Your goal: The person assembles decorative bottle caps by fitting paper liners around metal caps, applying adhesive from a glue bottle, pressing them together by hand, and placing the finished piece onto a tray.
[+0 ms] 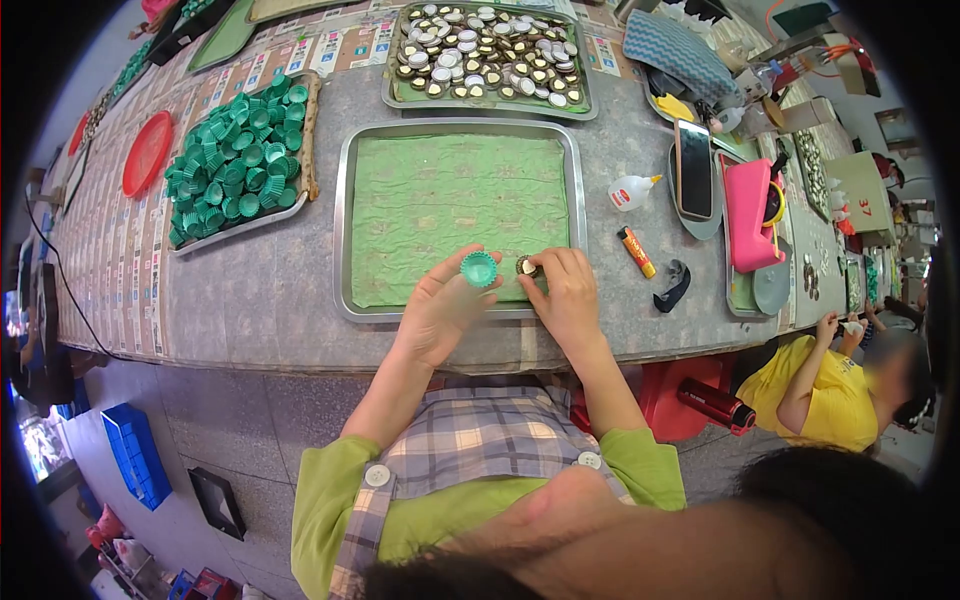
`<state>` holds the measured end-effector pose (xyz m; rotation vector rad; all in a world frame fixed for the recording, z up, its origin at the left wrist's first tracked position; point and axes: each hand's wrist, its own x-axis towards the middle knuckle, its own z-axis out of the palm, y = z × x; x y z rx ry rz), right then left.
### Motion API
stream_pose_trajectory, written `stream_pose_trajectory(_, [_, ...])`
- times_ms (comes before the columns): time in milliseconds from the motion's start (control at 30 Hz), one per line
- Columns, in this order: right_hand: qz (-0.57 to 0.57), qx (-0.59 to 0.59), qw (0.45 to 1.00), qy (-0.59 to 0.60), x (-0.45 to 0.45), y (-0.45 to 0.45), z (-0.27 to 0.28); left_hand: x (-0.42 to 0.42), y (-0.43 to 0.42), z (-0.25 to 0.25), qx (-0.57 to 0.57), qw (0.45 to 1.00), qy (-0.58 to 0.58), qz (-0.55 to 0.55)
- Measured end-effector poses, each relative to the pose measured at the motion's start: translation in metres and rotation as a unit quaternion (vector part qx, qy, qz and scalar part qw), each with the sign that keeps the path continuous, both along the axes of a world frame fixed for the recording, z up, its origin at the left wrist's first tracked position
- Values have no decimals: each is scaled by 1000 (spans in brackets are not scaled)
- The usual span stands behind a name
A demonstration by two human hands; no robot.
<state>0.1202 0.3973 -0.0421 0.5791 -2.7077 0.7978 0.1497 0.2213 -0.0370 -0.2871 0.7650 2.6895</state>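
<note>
My left hand [440, 312], palm up, holds a small green fluted cup [479, 268] at its fingertips. Close beside it, my right hand [568, 300] pinches a small round dark-edged piece [526, 266] with a pale centre. Both hands are over the near edge of a metal tray [348, 215] lined with wrinkled green sheeting. To the left, a tray holds a heap of similar green cups [240, 155]. Beyond the lined tray, another tray [490, 108] carries many round dark-and-white pieces [468, 48].
Right of the lined tray lie a white glue bottle [632, 192], a glue stick [637, 252], a black band [673, 287], a phone [693, 170] and a pink tape dispenser [752, 215]. A red lid [148, 155] sits far left. Someone in a yellow shirt [825, 385] works at the right.
</note>
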Motion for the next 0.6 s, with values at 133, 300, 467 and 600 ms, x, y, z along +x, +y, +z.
stream_pose_trajectory(133, [-10, -25, 1000, -1, 0, 2, 6, 0, 1, 1, 6, 1000, 2, -5])
stream_pose_trajectory(300, [-11, -122, 992, 8, 7, -1, 43, 0, 5, 6, -32, 999, -25, -14])
stream_pose_trajectory(467, [51, -171, 984, 14, 16, -15, 62, 0, 10, 6, -60, 998, 0, -12])
stream_pose_trajectory(600, [60, -193, 979, 23, 18, -19, 55, 5, 11, 2, -66, 996, 55, 3])
